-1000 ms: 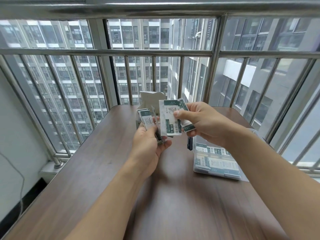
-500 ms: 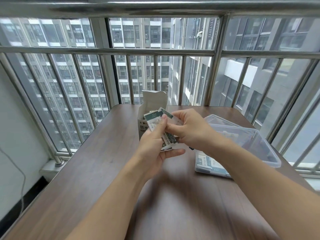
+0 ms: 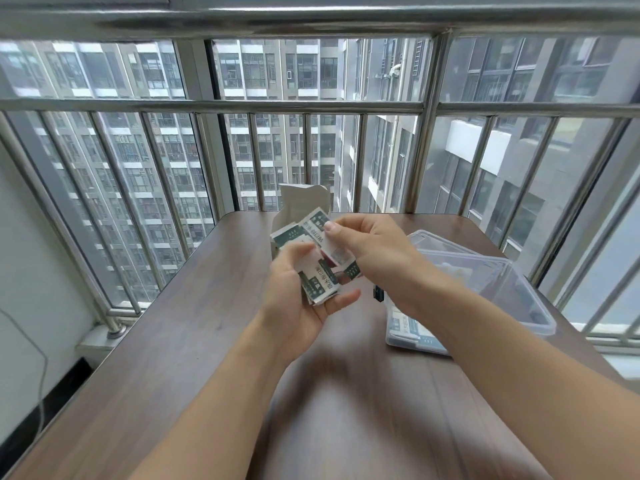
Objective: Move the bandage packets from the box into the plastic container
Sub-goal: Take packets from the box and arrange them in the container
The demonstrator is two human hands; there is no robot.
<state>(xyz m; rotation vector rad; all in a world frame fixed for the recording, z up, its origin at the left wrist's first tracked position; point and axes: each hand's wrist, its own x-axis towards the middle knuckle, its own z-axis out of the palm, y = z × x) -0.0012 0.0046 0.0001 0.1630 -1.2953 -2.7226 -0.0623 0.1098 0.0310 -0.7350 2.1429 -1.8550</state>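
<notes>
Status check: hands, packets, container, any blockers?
Left hand grips a bandage packet stack; right hand pinches the top packets. Plastic container open at right, some packets inside. Box upright behind hands. Nothing blocking.

Looks like a glassed-in balcony of a high-rise flat. There's a steel railing (image 3: 242, 106) with vertical bars across the windows, apartment towers (image 3: 277, 81) packed close outside, and a dark wood-grain worktop (image 3: 180, 341) pushed right against it.

Green-white bandage packets (image 3: 320, 268) fanned before open box (image 3: 294, 206).
</notes>
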